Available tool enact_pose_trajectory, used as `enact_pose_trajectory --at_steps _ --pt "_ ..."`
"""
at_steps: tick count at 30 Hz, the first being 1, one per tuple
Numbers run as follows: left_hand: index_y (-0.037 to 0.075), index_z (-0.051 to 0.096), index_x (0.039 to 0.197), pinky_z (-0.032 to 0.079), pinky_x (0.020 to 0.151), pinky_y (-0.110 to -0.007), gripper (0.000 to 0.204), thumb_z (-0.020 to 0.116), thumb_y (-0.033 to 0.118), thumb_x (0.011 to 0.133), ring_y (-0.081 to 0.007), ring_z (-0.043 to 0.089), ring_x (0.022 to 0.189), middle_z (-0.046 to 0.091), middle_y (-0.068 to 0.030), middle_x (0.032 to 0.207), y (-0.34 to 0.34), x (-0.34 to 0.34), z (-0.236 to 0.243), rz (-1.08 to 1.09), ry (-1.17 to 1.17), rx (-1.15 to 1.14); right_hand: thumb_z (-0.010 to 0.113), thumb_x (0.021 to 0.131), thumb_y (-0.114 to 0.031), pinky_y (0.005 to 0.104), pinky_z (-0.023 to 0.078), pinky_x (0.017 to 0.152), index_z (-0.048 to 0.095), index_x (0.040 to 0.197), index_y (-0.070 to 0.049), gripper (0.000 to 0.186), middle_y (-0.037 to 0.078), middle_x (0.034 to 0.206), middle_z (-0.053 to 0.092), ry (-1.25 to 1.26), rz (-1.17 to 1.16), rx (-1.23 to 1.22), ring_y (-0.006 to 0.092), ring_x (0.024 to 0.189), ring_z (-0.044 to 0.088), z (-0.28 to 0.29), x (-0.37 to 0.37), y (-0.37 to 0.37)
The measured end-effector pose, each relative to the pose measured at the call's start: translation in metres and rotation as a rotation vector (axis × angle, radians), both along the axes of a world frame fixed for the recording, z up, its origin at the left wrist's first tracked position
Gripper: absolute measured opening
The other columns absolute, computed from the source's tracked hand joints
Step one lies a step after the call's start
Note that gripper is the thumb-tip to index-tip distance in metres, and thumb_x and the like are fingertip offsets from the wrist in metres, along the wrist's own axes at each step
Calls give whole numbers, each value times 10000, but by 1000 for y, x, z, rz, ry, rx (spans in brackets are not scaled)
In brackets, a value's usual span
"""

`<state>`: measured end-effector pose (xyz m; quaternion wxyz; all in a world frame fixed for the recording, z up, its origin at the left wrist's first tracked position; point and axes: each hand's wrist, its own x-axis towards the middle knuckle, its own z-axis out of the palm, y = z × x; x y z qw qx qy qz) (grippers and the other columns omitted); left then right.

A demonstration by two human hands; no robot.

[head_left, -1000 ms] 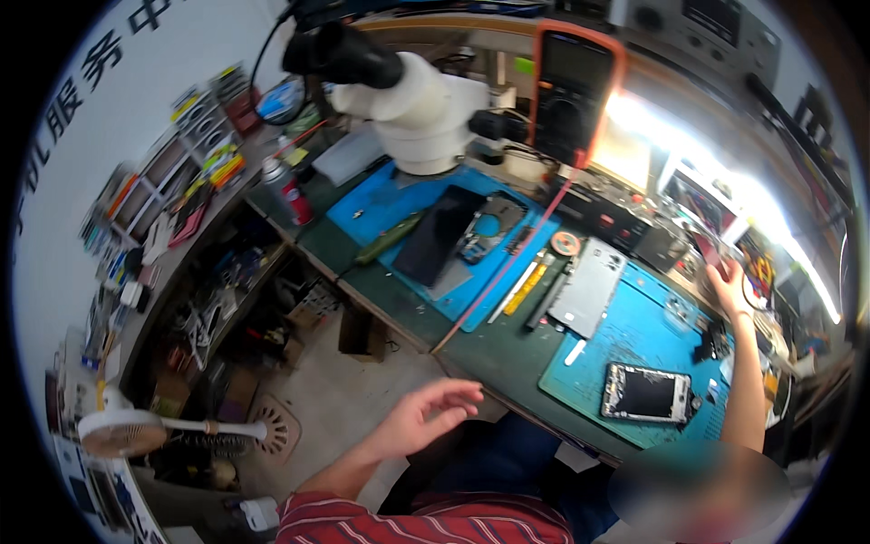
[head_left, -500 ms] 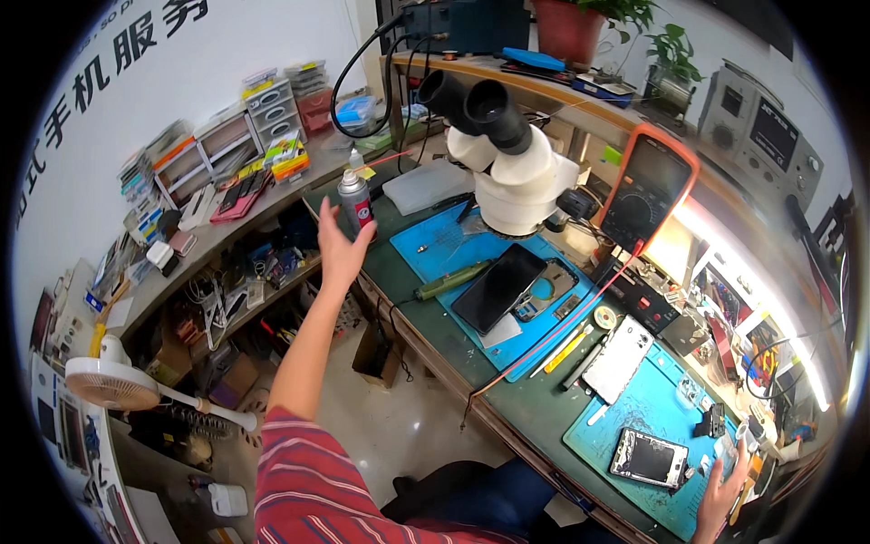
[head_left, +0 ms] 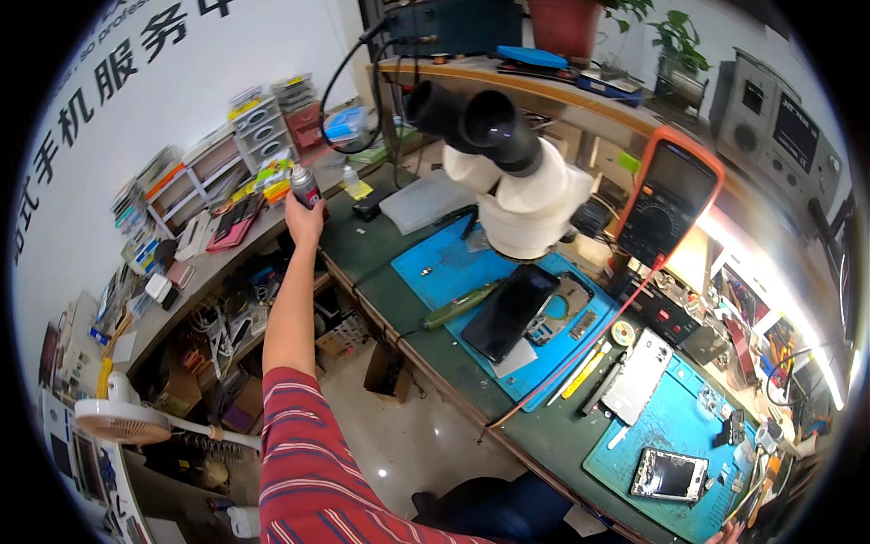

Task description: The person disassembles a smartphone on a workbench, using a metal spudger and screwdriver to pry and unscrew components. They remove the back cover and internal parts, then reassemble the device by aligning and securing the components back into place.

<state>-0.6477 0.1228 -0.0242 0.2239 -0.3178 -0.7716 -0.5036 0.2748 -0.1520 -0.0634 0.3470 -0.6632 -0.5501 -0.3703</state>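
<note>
My left arm stretches out to the far left, and my left hand [head_left: 304, 222] is wrapped round a grey spray can [head_left: 305, 185] with a red label. The can stands close to the left end of the green worktop, next to the shelves. Only the fingertips of my right hand [head_left: 728, 534] show, at the lower right rim beside the teal mat [head_left: 666, 490]; how its fingers are set is hidden. Nearest to that hand is a phone with an opened frame [head_left: 670, 475], lying on the mat.
A white microscope [head_left: 530, 213] stands over the blue mat [head_left: 417, 263], where a black phone [head_left: 510, 313] and a green-handled tool [head_left: 460, 306] lie. An orange multimeter [head_left: 671, 199] leans behind. Boxes fill the shelf [head_left: 195, 181] at left; a white fan [head_left: 122, 422] stands lower left.
My left hand has closed round the spray can and carried it left, towards the shelf. My right hand has slid down, mostly out of view. The whole view has shifted slightly.
</note>
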Motion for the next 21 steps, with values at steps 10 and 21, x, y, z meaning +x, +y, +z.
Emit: enact_pose_trajectory --at_steps 10,21 --pt "-48 486 1509 464 1099 -502 793 837 306 891 -441 597 1262 631 -270 1368 -2 2 -39 147 521 -36 541 1110 -249 501 560 889 656 1316 96 418 231 1139 732 9 98 117 395 942 710 2 -4 10" --pt "20 672 1292 571 917 -510 341 617 197 1006 -413 665 1063 682 -186 1142 -69 306 -10 -793 459 -659 424 1154 -224 496 239 1285 588 1403 7 378 166 1470 620 197 35 -90 322 1456 477 -55 72 -28"
